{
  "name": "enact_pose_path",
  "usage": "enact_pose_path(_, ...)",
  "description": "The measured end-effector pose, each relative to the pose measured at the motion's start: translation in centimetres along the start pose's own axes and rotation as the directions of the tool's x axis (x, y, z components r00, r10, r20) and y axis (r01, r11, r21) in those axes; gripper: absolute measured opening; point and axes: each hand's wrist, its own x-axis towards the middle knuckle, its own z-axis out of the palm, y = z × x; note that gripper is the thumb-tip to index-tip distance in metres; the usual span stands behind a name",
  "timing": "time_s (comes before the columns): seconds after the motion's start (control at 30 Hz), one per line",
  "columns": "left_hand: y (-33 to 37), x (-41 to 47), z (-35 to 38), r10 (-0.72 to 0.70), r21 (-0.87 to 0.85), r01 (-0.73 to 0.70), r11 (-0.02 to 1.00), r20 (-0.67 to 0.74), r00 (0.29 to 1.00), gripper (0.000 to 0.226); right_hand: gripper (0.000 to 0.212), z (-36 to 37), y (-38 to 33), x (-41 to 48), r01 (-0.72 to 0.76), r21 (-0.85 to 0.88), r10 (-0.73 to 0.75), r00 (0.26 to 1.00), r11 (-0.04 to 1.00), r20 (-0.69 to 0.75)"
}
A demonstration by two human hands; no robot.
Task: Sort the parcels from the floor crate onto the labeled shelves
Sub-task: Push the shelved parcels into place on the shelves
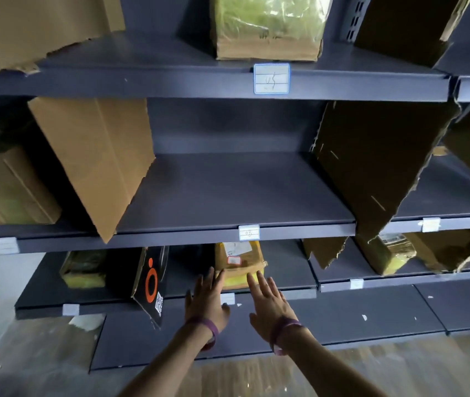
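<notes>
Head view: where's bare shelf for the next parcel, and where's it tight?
Free: middle shelf between the tan divider and the torn dark divider. Also top shelf left of the wrapped parcel. Tight: lower shelf, where left hand and right hand reach the yellow parcel near the black box.

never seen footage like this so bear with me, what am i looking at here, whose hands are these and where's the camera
No machine here: a person sorts parcels by hand. The one picture comes from a wide-angle camera on their head, looking forward and down. The left hand and right hand, both with purple wristbands, reach with straight fingers toward a brown cardboard parcel with yellow tape on a low dark grey metal shelf. Neither holds anything; whether the fingertips touch it is unclear. To its left leans a black box with an orange ring logo. Tan cardboard sheets divide the shelves, and small white label tags mark their edges.
</notes>
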Motion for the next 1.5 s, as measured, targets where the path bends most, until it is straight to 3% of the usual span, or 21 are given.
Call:
enact_pose_path(0.33,1.9,3.8,1.5,-0.19,-0.012,0.19,0.982,-0.001,0.982,0.084,0.087,-1.9,4.7,5.2,0.129,-0.051,-0.126,0.991,0.99,0.045)
enact_pose_path(0.57,2.2,5.0,3.5,-0.244,0.063,0.239,0.969,0.092,0.965,0.08,0.088,-0.4,6.9,7.2,0.115,-0.102,-0.104,0.989,0.988,0.108)
enact_pose_path(0.87,-0.5,6.6,4.5,-0.193,0.037,0.19,0.981,0.12,0.974,0.087,0.088,1.4,5.5,8.3,0.052,-0.133,-0.049,0.998,0.99,0.03)
enact_pose_path(1.5,-0.9,8.9,3.2,-0.17,-0.014,0.173,0.985,0.145,0.975,0.088,0.09,1.0,4.7,10.7,-0.001,-0.129,0.004,1.0,0.992,0.029)
